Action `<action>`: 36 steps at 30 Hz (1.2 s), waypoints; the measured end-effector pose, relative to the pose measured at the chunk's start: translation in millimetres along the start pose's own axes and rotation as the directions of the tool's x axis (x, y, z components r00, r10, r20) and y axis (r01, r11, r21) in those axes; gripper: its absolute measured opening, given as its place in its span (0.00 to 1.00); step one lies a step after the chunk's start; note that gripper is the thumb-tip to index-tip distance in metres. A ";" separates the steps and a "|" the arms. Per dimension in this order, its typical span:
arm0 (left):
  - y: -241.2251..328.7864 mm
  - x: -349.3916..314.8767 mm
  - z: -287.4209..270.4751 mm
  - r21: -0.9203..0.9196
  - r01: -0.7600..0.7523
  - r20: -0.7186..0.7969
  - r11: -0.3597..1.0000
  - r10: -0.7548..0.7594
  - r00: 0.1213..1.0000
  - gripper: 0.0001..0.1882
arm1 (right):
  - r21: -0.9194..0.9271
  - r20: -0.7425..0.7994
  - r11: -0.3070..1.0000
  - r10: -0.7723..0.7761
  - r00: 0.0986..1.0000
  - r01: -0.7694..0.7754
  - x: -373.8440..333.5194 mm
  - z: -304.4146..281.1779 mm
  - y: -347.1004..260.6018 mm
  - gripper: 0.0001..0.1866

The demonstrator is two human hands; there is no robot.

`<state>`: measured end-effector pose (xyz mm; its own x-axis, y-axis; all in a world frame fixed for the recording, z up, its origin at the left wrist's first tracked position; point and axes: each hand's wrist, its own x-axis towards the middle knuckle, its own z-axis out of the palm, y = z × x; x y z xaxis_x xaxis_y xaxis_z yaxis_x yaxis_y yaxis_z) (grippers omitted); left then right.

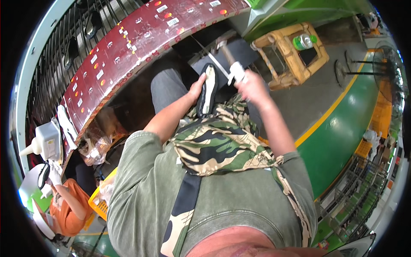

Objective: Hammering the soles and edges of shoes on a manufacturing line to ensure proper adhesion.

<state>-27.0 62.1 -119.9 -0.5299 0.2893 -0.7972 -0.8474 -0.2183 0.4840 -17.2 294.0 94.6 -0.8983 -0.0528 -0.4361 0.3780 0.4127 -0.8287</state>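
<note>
Beside dark-red conveyor (141, 38), green floor (351, 128)

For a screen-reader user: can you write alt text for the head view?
Seen from above, a seated person's left hand steadies a black shoe sole on a camouflage apron, while the right hand grips a white-handled tool. A dark red conveyor curves ahead; a wooden stool stands right.

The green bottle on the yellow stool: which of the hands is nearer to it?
Right. The right hand, holding a white tool, is just left of the yellow stool carrying the green bottle; the left hand grips the shoe sole, farther away.
</note>
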 end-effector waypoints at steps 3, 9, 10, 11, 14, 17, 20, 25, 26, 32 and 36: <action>-2.3 7.4 -9.7 -0.011 0.002 0.022 1.000 -0.002 1.000 0.42 | -0.130 -0.173 0.937 -0.344 0.923 0.325 -12.3 -57.9 -71.4 0.09; -1.8 5.3 -9.8 -0.033 0.021 0.022 0.999 -0.020 1.000 0.42 | 0.013 -0.738 0.297 -0.642 0.210 0.955 -17.8 -63.2 -156.5 0.02; 0.2 0.7 -6.3 -0.031 0.021 0.027 0.999 -0.020 0.999 0.42 | -0.199 -0.647 0.437 -0.731 0.217 0.877 2.5 -53.2 -117.4 0.02; 5.8 -5.5 5.4 -0.011 0.012 0.046 1.000 -0.012 0.999 0.42 | -0.056 -0.650 0.542 -0.657 0.381 0.839 12.5 -20.9 -81.2 0.02; 8.2 -17.9 23.9 0.011 -0.024 0.070 1.000 0.023 0.997 0.42 | -0.266 -0.161 0.955 -0.180 0.970 0.133 29.1 51.7 104.0 0.09; 4.5 -0.6 -1.0 -0.021 -0.053 0.038 0.998 0.054 0.998 0.40 | 0.166 -0.066 0.985 0.062 0.996 -0.051 6.8 23.2 6.7 0.08; 6.5 -12.8 1.0 -0.017 -0.017 0.056 1.000 0.018 0.998 0.39 | 0.174 -0.242 0.927 -0.287 0.927 0.332 -10.7 -51.6 -75.7 0.06; 7.0 -12.5 5.9 -0.022 -0.032 0.007 0.999 0.032 0.999 0.38 | -0.009 -0.709 0.347 -0.664 0.239 0.938 -34.3 -97.9 -164.0 0.03; 6.5 -8.9 1.5 -0.036 -0.014 0.031 0.999 0.015 0.999 0.38 | -0.037 -0.768 0.217 -0.631 0.111 0.976 -23.5 -92.5 -161.8 0.04; -6.1 3.0 -10.4 0.141 -0.221 -0.058 0.965 0.231 0.971 0.42 | -0.099 -0.006 0.990 0.096 0.995 -0.096 8.1 50.6 70.0 0.10; 10.3 -10.7 0.8 0.176 -0.301 -0.215 0.937 0.335 0.917 0.42 | 0.267 -0.136 0.963 0.080 0.987 -0.041 -0.8 41.8 79.0 0.10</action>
<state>-30.1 57.5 -106.1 -0.7623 -0.0084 -0.6472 -0.6411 -0.1278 0.7567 22.8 288.6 14.8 -0.8873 0.1049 -0.4492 0.4608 0.1572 -0.8735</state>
